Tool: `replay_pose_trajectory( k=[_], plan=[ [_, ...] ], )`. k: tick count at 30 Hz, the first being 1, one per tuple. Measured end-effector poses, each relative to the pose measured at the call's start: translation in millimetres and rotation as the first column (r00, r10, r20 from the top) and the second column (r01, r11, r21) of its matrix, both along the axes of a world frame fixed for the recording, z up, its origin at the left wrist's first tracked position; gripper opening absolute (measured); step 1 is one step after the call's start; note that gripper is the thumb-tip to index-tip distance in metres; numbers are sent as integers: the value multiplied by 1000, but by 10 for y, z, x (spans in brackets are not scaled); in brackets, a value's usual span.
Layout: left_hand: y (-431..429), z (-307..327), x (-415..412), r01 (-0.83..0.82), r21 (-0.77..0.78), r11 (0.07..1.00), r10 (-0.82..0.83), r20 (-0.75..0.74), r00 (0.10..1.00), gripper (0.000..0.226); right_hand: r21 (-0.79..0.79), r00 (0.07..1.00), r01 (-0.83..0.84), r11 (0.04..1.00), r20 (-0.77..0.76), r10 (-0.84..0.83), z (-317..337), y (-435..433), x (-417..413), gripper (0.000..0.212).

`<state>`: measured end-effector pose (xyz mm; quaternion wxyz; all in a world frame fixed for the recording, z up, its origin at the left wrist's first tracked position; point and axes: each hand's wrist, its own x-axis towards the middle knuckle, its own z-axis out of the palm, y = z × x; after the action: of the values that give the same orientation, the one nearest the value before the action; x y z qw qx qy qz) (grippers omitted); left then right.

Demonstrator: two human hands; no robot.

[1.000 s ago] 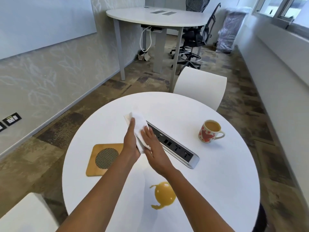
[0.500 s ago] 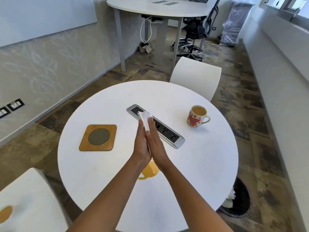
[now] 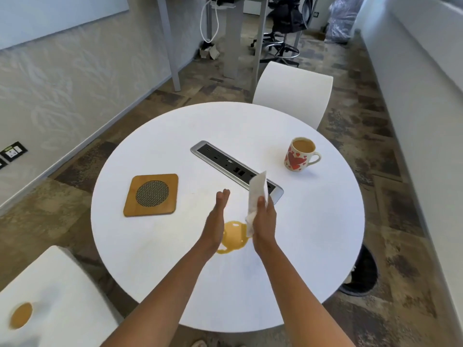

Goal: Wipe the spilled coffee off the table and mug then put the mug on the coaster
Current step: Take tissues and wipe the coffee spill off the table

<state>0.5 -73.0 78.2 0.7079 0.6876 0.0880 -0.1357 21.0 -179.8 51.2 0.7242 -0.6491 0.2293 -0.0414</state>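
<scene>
Right fingers (image 3: 260,204) clamp the tissue (image 3: 256,194); left hand (image 3: 216,219) is flat, holding nothing. A careless wipe could smear the spill (image 3: 234,236) across the surface (image 3: 313,221).

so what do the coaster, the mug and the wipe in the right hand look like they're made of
Coaster: looks like pale wood or bamboo, smooth with rounded corners, and a dark woven or mesh round inset.
Mug: probably glazed ceramic, glossy cream with printed red hearts.
Wipe, held in the right hand: thin white paper, a tissue or napkin by its creases and limp edge.
</scene>
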Motion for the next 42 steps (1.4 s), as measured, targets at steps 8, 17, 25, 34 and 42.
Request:
replay_pose_trajectory(
  k=[8,17,25,34,42],
  plan=[
    [923,-992,-94,-60,718,694,-141,217,966,47,-790,964,-245,562,-137,229,-756,-320,-421,59],
    [1261,-1333,-194,-65,865,498,-321,254,912,60,-804,941,-321,501,-211,264,-893,41,-269,54],
    [1273,-1296,-192,-95,808,581,-274,304,913,60,-813,867,-402,422,-189,460,-926,484,-221,50],
    [1281,-1306,-188,-114,787,606,-252,327,911,66,-837,737,-487,250,-240,632,-951,492,-350,54],
    [1276,-1307,-190,-121,792,599,-250,329,911,66,-841,620,-529,109,-296,727,-922,449,-426,53]
  ],
)
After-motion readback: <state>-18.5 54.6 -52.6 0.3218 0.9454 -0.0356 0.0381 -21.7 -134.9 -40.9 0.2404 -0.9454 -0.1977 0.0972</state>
